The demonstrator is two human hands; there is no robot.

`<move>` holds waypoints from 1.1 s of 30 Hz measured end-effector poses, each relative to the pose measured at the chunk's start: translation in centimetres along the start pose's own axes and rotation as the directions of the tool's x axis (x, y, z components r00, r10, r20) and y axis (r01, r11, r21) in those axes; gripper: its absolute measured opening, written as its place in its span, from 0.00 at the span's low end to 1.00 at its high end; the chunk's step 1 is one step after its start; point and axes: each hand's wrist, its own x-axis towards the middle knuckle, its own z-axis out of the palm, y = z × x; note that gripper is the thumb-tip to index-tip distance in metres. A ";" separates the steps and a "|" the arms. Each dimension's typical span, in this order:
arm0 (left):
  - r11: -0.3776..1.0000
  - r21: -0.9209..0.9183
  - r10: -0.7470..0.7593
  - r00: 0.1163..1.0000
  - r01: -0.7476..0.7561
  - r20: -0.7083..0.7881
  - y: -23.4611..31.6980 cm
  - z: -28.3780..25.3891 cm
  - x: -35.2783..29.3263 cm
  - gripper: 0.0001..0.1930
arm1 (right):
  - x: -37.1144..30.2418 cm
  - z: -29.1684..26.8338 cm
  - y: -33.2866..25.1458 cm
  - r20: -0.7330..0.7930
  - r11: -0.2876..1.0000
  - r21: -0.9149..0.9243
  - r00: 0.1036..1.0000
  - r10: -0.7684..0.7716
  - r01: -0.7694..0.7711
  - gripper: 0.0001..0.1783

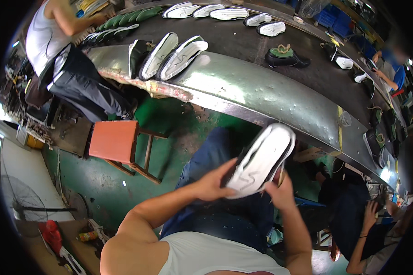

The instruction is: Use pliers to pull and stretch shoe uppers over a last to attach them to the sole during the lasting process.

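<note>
White-soled shoe in both hands

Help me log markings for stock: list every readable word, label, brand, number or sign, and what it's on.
No readable text.
Held shoe: dark curved squiggle on its white sole, no legible word.
Upturned shoes ahead: similar marks, illegible.
Colourful container, lower left: any print too small to read.

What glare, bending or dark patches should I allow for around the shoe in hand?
Head view: glare whitens patches of the metal bench edge; the held shoe's white sole is very bright, its upper part nearly washed out; beside it, the area under the bench edge falls into deep shadow; fisheye distortion bows that edge, and the picture's corners go black.
</note>
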 end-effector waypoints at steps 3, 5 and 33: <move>0.969 -0.198 0.115 0.981 -0.145 -0.158 7.0 -6.7 4.0 0.44 | 7.3 -1.9 -5.9 -0.053 0.986 0.162 0.998 -0.020 0.028 0.14; 0.990 -0.017 0.128 0.942 -0.140 -0.311 11.6 -12.3 8.0 0.39 | 14.3 -4.1 -8.6 -0.033 0.865 -0.480 0.982 -0.185 0.147 0.17; 0.956 0.219 0.052 0.622 0.195 -0.781 3.3 -48.6 95.7 0.38 | 43.6 -11.5 -9.5 0.252 0.581 -0.761 0.956 -0.146 0.290 0.29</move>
